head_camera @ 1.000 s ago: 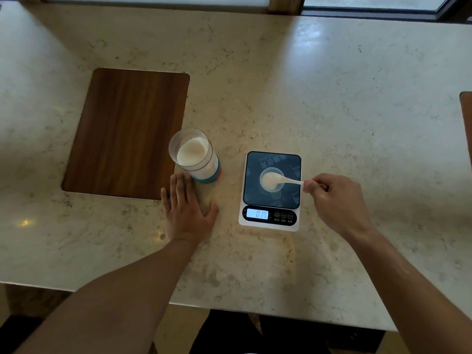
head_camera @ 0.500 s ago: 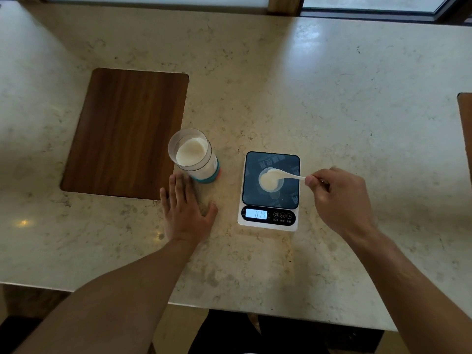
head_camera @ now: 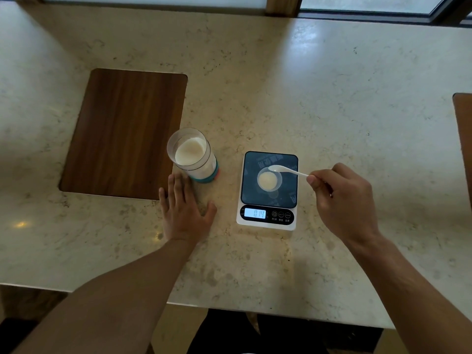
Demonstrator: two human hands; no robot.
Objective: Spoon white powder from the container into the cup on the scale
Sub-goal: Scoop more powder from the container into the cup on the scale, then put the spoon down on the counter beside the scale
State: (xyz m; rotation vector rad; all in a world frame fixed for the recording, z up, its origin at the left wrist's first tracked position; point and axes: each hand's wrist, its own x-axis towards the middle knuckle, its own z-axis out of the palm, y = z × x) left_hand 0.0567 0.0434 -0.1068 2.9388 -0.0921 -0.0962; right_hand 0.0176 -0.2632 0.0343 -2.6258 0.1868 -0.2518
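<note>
Counter (head_camera: 281, 85) | right hand (head_camera: 342, 200) holds spoon (head_camera: 283, 170) over cup (head_camera: 269, 179)

Beige marble-look countertop (head_camera: 281, 85) with inset dark wood panel (head_camera: 122, 134); window frame (head_camera: 281, 6) ran along far edge, daylight glared on stone.

Scale (head_camera: 267, 215) display in front of me reads 0.14. Small characters under its three buttons and faint print on its dark platform, too blurred to read.
</note>
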